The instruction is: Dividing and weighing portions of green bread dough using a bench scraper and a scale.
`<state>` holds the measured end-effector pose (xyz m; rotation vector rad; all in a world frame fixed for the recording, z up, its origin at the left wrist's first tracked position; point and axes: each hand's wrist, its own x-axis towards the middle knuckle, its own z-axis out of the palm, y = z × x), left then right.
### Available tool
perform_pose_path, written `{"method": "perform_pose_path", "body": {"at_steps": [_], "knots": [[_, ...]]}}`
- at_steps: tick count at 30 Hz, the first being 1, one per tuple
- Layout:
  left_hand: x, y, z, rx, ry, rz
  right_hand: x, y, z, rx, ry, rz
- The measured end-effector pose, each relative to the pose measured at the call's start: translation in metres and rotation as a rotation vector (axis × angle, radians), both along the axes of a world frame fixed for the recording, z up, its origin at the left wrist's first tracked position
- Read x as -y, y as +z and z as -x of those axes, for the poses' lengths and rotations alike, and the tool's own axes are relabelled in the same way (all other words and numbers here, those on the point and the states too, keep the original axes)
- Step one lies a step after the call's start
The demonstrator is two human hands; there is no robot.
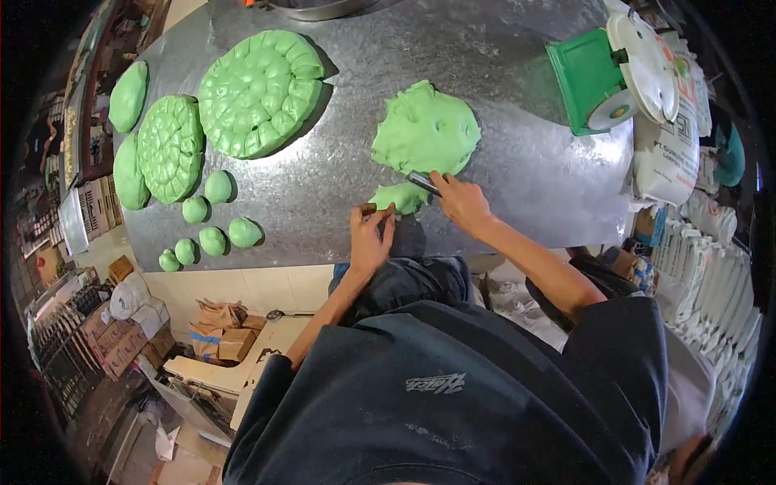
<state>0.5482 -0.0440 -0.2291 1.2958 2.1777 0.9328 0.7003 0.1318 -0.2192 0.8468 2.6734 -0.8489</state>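
Observation:
My right hand (462, 204) grips a dough scraper (423, 183), which looks thin and dark from above. Its blade stands between a large lump of light green dough (427, 129) and a smaller green dough piece (401, 199) nearer me. The large lump has a ragged left edge and a few dents on top. With bent fingers, my left hand (372, 236) pinches the near left edge of the smaller piece. Whether the two pieces are still joined behind the scraper is hidden.
The metal table (339, 182) carries two green dough rounds divided into segments, the larger one (260, 94) farther back. Left of them lie smooth dough slabs (128, 97); several dough balls (212, 241) sit in front. A green scale (584, 85) stands at right, beside a white sack (667, 158).

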Motion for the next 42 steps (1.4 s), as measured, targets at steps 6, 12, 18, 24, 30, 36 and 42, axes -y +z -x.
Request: {"method": "perform_pose_path", "body": {"at_steps": [6, 12, 18, 24, 30, 36, 42], "knots": [[0.008, -0.013, 0.016, 0.174, 0.102, 0.018, 0.060, -0.030, 0.068, -0.163, -0.402, 0.037], [0.032, -0.025, 0.107, 0.639, 0.718, 0.030, 0.108, -0.018, 0.137, -0.640, -0.875, 0.368], [0.064, -0.066, 0.229, 0.093, 0.170, -0.182, 0.099, -0.018, 0.068, -0.730, -1.173, 0.142], [-0.012, -0.079, 0.169, 0.029, 0.063, -0.363, 0.097, -0.011, 0.006, -0.604, -1.357, 0.057], [0.046, -0.063, 0.083, 0.104, -0.204, -0.352, 0.110, -0.016, -0.007, -0.587, -1.418, 0.058], [0.004, -0.045, 0.055, 0.012, 0.019, -0.278, 0.074, 0.017, 0.010, -0.636, -1.222, 0.177], [0.063, -0.060, 0.081, 0.120, 0.186, -0.186, 0.016, 0.006, 0.004, -0.687, -1.124, 0.094]]}}
